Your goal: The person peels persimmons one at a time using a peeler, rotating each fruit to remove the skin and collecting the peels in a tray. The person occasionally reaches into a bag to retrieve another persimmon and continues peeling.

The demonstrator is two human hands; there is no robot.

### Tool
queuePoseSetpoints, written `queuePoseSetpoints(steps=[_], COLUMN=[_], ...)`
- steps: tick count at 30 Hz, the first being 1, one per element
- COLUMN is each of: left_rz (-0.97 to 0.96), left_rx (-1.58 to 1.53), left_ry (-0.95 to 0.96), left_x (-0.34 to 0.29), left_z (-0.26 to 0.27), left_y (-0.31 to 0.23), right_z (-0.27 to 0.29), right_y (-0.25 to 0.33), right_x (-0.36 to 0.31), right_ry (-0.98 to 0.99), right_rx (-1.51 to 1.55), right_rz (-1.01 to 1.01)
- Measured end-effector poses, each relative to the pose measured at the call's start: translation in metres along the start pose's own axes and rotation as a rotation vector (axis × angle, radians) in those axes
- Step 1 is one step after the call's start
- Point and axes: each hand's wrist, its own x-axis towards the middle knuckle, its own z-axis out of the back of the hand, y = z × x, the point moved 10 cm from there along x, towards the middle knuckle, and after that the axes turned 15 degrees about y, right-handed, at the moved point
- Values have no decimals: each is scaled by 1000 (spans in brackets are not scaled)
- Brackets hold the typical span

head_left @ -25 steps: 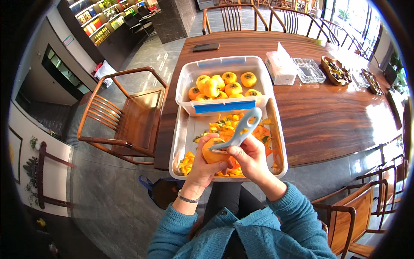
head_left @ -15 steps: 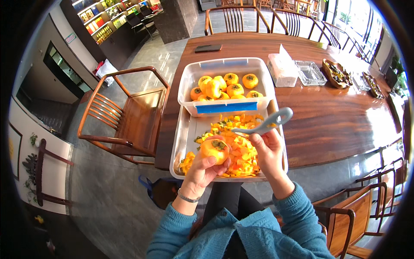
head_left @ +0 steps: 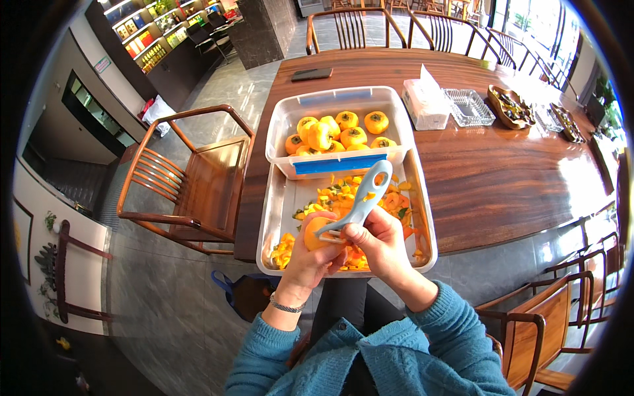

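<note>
My left hand (head_left: 305,265) is closed around an orange persimmon (head_left: 314,235), with the fruit partly hidden by the fingers. In my right hand (head_left: 384,245) is a grey-blue peeler (head_left: 360,208), its handle slanting up and its blade end against the side of the persimmon. Both hands are above the near part of a shallow pale-rimmed tray (head_left: 282,210). Orange peelings (head_left: 335,195) and green leafy bits are strewn across that tray. A clear plastic box (head_left: 273,135) with a blue strip sits over its far part, holding several whole persimmons (head_left: 352,136).
The wooden table (head_left: 462,198) carries a tissue box (head_left: 426,105), a clear plastic container (head_left: 469,107), a brown leaf-shaped dish (head_left: 511,107) and a dark phone (head_left: 312,74). A wooden armchair (head_left: 218,178) stands to the left; more chairs line the far and right sides.
The peeler has moved left and down onto the persimmon, and its handle now stands steeper. My left hand has turned the fruit, so its leafy top no longer shows.
</note>
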Motion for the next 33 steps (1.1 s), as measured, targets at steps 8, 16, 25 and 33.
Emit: queuePoseSetpoints(steps=[8, 16, 25, 33], left_rz=[-14, -29, 28, 36], left_rx=[-389, -163, -4, -226], left_ry=[-63, 53, 16, 37], left_x=[1, 4, 2, -1], left_z=[10, 4, 2, 4], left_y=[13, 0, 1, 8], right_z=[7, 17, 6, -8], right_y=[18, -4, -8, 29], right_x=[-5, -2, 1, 1], right_ry=[6, -68, 28, 167], right_rx=[-388, 69, 49, -664], right_rz=[272, 66, 8, 321])
